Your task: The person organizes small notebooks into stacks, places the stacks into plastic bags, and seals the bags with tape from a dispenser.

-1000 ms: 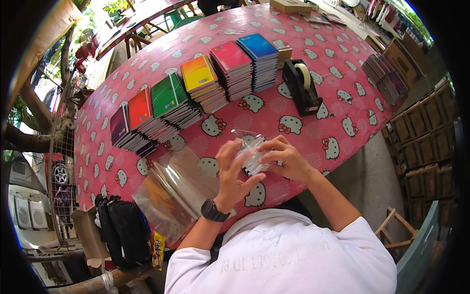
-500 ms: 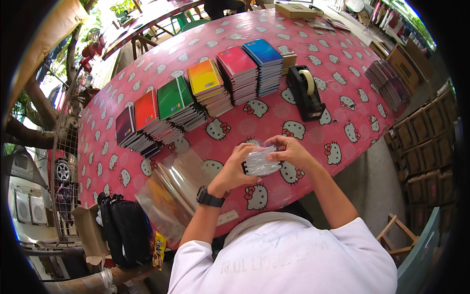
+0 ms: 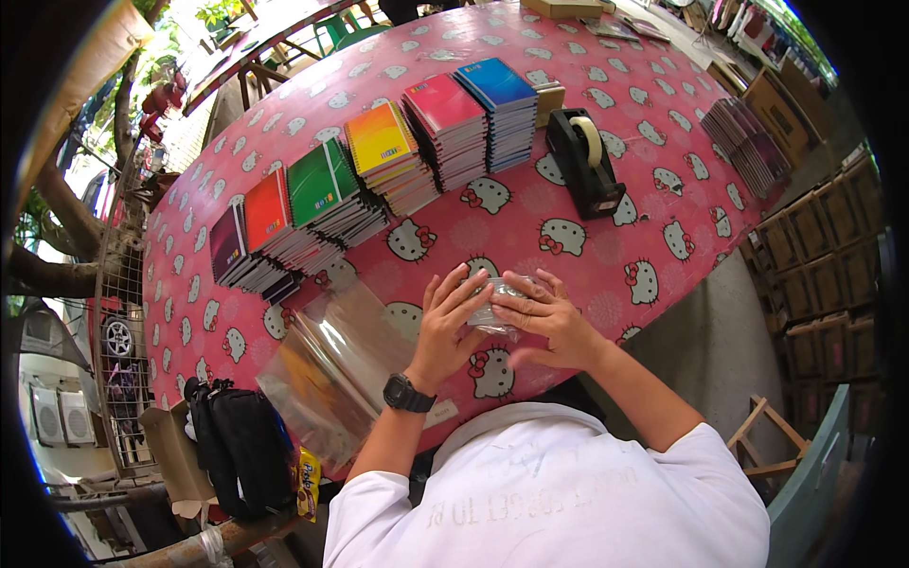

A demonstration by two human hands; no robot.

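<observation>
A small bundle wrapped in clear, shiny plastic [image 3: 490, 320] lies on the pink cartoon-print tablecloth close to my body. What is inside looks pale, and much of it is hidden under my fingers. My right hand [image 3: 549, 327] rests flat across the top of the bundle with its fingers stretched out. Along the bundle's left side, my left hand [image 3: 443, 327] touches it with straight, spread fingers. A black tape dispenser [image 3: 584, 170] with a roll of tape stands beyond my right hand. Clear plastic sleeves [image 3: 331, 350] lie in a pile left of my left wrist.
A slanting row of spiral notebook stacks crosses the table, from purple [image 3: 230, 241] through green [image 3: 324, 180] to blue [image 3: 494, 83]. More dark notebooks [image 3: 743, 147] sit at the right edge. A black bag [image 3: 241, 445] is at lower left; brown boxes [image 3: 824, 256] stand right.
Both hands were gripping the bundle at its sides and edge. Now they have unfolded, and the right palm has come down flat over it. My view has shifted slightly.
</observation>
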